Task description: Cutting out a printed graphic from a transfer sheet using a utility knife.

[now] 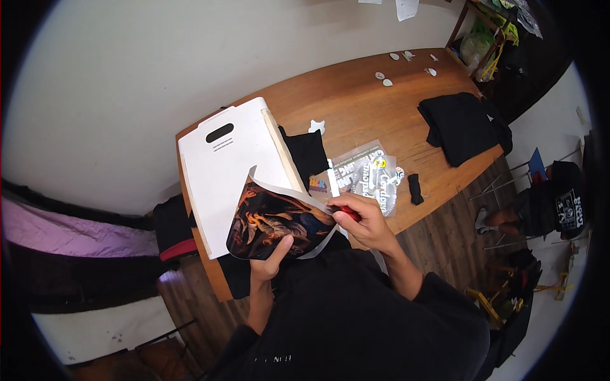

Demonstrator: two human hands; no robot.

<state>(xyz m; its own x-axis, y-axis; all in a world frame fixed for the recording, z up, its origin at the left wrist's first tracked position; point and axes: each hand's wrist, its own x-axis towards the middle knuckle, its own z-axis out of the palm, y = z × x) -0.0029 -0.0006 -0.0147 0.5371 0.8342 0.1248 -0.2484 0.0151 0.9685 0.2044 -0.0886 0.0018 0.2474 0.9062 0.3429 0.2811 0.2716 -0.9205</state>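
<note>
A dark printed sheet with an orange and brown picture and a pale border is held up in front of me, its top corner curling. My left hand grips its lower edge, thumb on the printed face and the fingers hidden behind. At the sheet's right edge, my right hand is closed around a red-and-black handled tool. The tool's working end is too small to make out. Behind the sheet lies a large white flat-topped case with a dark oval slot.
Clear printed films overlap on the wooden table, near a small black roll. Folded black cloth lies at right; pale cut-out scraps are scattered at the far end. Another person sits at the right.
</note>
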